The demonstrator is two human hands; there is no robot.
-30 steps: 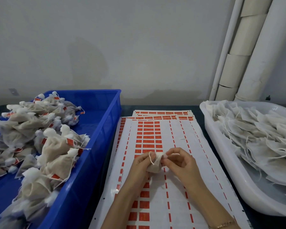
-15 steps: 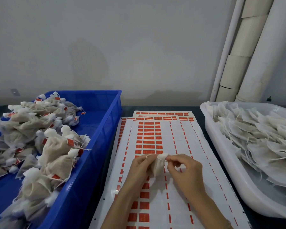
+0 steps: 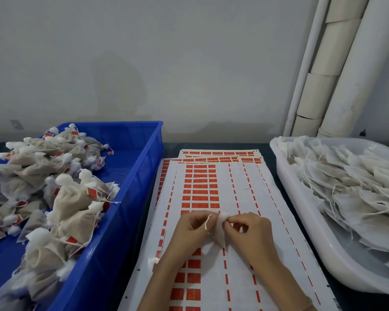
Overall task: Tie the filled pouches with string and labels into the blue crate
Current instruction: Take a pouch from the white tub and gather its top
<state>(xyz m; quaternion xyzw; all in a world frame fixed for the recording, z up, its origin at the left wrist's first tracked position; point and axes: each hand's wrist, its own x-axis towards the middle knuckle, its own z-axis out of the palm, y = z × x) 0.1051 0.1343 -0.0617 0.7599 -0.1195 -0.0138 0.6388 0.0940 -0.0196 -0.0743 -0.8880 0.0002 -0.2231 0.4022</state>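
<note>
Right of blue crate (image 3: 130,176): left hand (image 3: 192,227) and right hand (image 3: 249,232) both pinch pouch (image 3: 220,234) neck, string (image 3: 207,222) apparently looped for knotting.

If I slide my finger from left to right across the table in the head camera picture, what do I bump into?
The blue crate of tied pouches → left hand → small pouch pinched by both hands → right hand → white tub of flat pouches.

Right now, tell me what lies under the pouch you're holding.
Under the pouch, pinched by the left hand and right hand, lie stacked label sheets. Labels directly below it and the table beneath are hidden.
</note>
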